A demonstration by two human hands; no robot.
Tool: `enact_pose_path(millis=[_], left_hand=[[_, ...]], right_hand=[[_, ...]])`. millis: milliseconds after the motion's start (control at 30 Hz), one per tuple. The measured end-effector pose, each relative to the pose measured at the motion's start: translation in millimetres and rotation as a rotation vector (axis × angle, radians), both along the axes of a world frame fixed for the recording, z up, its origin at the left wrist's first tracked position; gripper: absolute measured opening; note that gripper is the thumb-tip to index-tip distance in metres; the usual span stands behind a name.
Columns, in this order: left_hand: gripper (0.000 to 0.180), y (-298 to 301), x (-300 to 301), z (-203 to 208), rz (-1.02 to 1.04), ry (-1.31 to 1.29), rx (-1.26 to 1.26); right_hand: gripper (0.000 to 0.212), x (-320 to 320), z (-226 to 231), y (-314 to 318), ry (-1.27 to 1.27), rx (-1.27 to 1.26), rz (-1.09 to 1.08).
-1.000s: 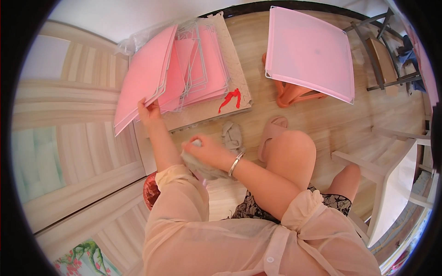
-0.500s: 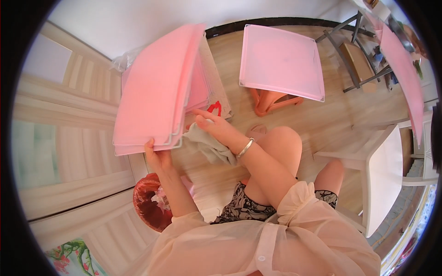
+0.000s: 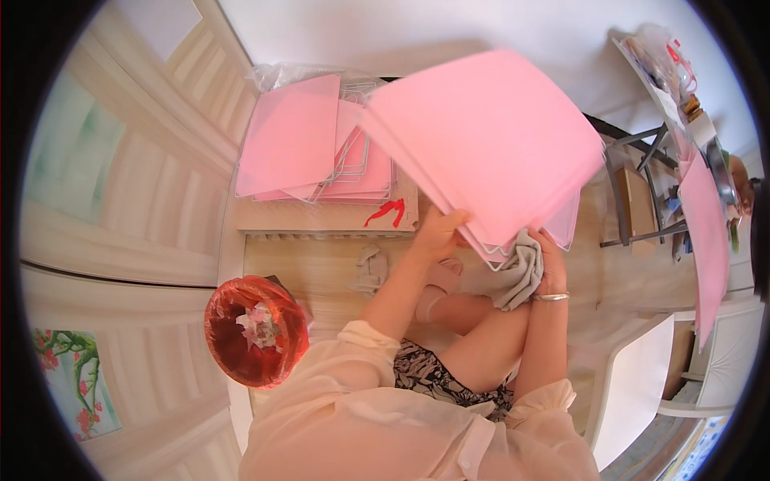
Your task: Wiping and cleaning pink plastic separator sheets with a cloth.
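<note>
My left hand (image 3: 437, 234) grips the near edge of a stack of pink square panels (image 3: 489, 152), held up and tilted in front of me. My right hand (image 3: 547, 260) holds a grey cloth (image 3: 517, 272) against the lower right edge of the same stack; a bracelet sits on that wrist. More pink panels with wire frames (image 3: 309, 148) lie piled on a flat cardboard box (image 3: 321, 215) on the floor to the left, beside the wall.
A red-lined waste bin (image 3: 255, 329) with crumpled scraps stands by my left side. A second grey cloth (image 3: 369, 268) lies on the wooden floor. A pink panel (image 3: 706, 240) leans at the right near a metal-framed stand (image 3: 642, 200) and a white table (image 3: 634, 385).
The pink stack has swung from my left over to the right and up in front of me. My right hand with the cloth has followed to its lower edge. The view has turned.
</note>
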State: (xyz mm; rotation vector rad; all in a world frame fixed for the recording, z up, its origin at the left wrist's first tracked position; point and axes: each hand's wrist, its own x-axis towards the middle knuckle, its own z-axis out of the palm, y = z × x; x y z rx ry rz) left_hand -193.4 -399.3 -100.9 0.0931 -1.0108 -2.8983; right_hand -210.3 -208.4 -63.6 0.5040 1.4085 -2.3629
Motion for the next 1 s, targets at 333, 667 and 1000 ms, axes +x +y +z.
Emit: enact_pose_path(millis=[333, 667, 1000], left_hand=[[0.047, 57, -51, -53, -0.326, -0.178, -0.014], [0.044, 25, -63, -81, -0.362, -0.393, -0.180], [0.020, -62, -32, -108, 0.028, -0.470, -0.193]], right_hand=[[0.021, -14, -44, 56, -0.219, 0.136, -0.126], [0.020, -23, -40, 39, -0.222, 0.500, 0.223], [0.022, 15, 19, -66, -0.029, 0.229, 0.604]])
